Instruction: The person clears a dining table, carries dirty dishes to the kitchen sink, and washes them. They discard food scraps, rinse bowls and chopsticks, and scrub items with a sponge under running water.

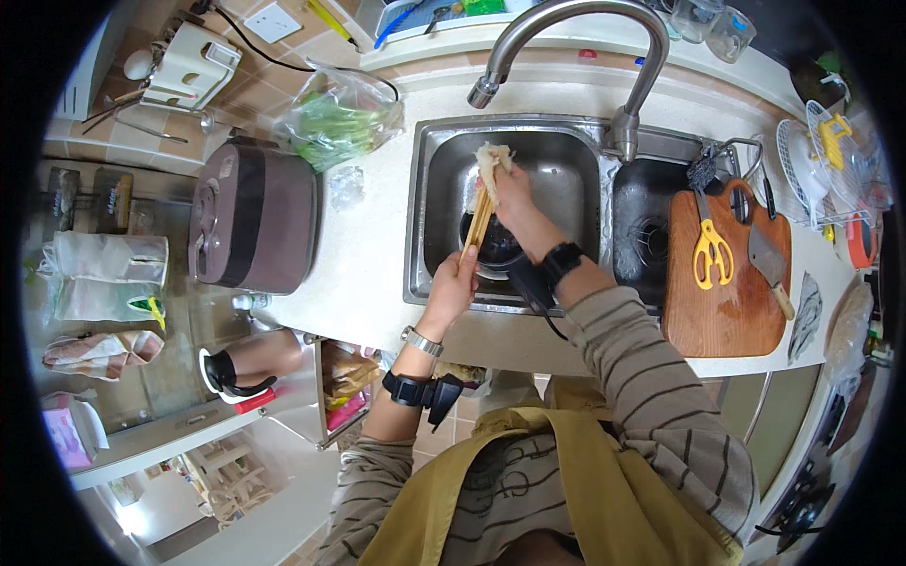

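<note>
Over the left basin of a stainless steel sink (566,205), my left hand (455,283) grips the lower end of a bundle of wooden chopsticks (479,219). Around their upper end is my right hand (511,191), holding a pale, frayed cloth or loofah-like scrubber (494,159) against them. A dark round bowl or pan (495,247) lies in the basin below, partly hidden by the chopsticks and my right arm. The curved steel faucet (584,14) arches above the far side of the basin; no water is seen running from it.
On the right, a wooden cutting board (729,311) bears yellow-handled scissors (713,258) and a cleaver (768,256), partly over the smaller basin (640,191). Left of the sink are a bag of green vegetables (340,124) and a rice cooker (255,212). A wire dish rack (800,170) stands far right.
</note>
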### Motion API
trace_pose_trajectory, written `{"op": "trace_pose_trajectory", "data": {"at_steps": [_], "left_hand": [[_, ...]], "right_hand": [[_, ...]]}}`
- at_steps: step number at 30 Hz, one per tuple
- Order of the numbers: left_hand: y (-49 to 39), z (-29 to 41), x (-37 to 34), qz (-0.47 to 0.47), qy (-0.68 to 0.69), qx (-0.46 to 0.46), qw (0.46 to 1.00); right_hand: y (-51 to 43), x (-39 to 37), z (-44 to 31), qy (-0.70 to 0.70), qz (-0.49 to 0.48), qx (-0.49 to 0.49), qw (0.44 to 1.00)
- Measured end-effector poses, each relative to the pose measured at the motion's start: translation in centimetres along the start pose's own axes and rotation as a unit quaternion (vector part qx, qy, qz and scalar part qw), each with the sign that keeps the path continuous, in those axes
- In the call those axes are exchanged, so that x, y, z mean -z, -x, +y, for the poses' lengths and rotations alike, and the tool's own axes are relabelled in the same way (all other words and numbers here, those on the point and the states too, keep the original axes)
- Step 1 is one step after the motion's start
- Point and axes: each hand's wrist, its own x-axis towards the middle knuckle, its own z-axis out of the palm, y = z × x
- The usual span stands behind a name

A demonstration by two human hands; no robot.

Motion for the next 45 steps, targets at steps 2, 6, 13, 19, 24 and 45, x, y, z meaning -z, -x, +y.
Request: {"op": "trace_pose_trajectory", "data": {"at_steps": [2, 6, 13, 19, 24, 45], "left_hand": [[0.2, 0.8, -0.2, 0.012, 0.022, -0.019, 1.0], [1.1, 1.7, -0.5, -0.021, 0.05, 0.025, 0.998], [2.0, 2.4, -0.4, -0.054, 0.145, 0.088, 0.984], [4.1, 1.2, 2.8, -0.077, 0.068, 0.127, 0.987], [3.7, 0.0, 7.7, -0.05, 0.155, 0.148, 0.975], [-2.1, -1.3, 5.3, -0.09, 0.24, 0.073, 0.964]], "right_hand": [[1.9, -0.9, 1.1, 0.016, 0.03, -0.102, 0.994], [1.5, -0.4, 0.9, 0.016, 0.01, -0.059, 0.998], [1.8, 0.7, 3.0, 0.036, 0.034, -0.127, 0.991], [-6.2, 4.7, 2.5, 0.155, 0.035, 0.075, 0.984], [-6.3, 8.3, 2.5, 0.585, -0.169, 0.126, 0.783], [-3.2, 6.6, 3.3, 0.454, -0.19, -0.224, 0.841]]}}
